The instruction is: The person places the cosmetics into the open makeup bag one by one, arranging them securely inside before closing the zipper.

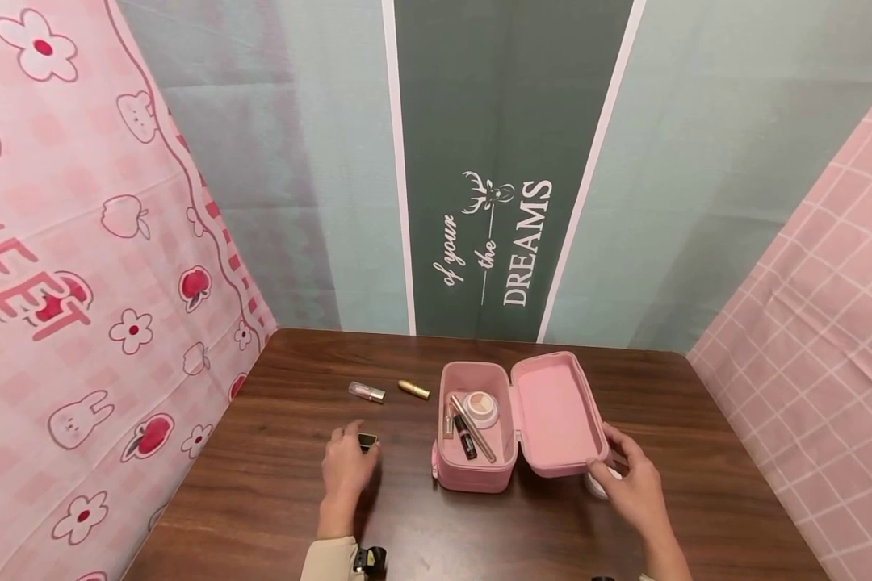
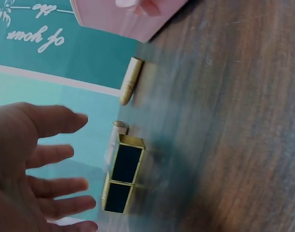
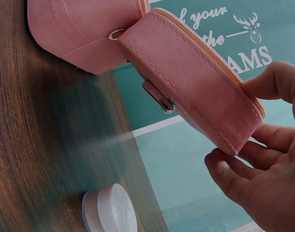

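Fingers of the left hand are spread loosely and grip nothing that we can see; the left wrist view shows a gap between them and the black-and-gold tube lying just beyond their tips. We judge that such a spread leaves room around the tube's boxy sides. Over at the right hand, we see the fingers gripping the pink lid by its outer end, thumb on the zipper edge and the others curled behind. That hold, we think, supports the lid above the table, since only its opposite side joins the pink case. Below the right fingers, we find a white jar upright on the wood, apart from the lid. Between both hands sits the case, its mouth facing up, which lets us see a round compact, a dark tube and a slim stick inside. Ahead of the left fingertips, we see a gold tube and a clear tube lying near each other, both outside the case.
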A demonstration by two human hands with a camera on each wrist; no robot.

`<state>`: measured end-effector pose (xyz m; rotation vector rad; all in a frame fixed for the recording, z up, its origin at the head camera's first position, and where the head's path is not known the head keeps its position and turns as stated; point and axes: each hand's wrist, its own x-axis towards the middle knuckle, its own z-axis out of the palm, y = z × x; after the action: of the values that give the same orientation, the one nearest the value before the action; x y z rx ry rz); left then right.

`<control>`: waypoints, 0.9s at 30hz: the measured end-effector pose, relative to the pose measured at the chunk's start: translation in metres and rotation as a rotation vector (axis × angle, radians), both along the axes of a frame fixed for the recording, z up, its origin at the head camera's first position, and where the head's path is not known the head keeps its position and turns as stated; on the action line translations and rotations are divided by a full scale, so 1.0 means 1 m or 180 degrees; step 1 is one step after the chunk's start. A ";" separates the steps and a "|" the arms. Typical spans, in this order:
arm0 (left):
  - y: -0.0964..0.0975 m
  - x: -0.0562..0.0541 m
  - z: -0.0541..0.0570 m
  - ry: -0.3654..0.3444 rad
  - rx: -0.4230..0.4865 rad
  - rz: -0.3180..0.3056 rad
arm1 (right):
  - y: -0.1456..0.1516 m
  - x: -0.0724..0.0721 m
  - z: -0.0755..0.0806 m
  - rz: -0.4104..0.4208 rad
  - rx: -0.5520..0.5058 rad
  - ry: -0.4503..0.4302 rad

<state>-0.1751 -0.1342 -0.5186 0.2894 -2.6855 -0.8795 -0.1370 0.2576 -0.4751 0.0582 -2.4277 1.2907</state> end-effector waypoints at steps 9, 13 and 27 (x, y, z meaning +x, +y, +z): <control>-0.005 -0.007 -0.011 -0.0122 0.0293 0.0275 | 0.002 0.001 -0.002 -0.0044 0.0005 -0.0012; -0.005 -0.014 -0.014 -0.0183 0.0486 0.0228 | 0.003 0.002 -0.002 -0.0068 0.0001 -0.0035; -0.013 -0.035 -0.030 0.0062 0.0550 0.0263 | 0.001 0.002 0.000 -0.0026 0.0038 -0.0052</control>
<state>-0.2100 -0.1474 -0.5482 0.4244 -2.5634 -1.0848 -0.1355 0.2588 -0.4755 0.0412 -2.4470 1.2780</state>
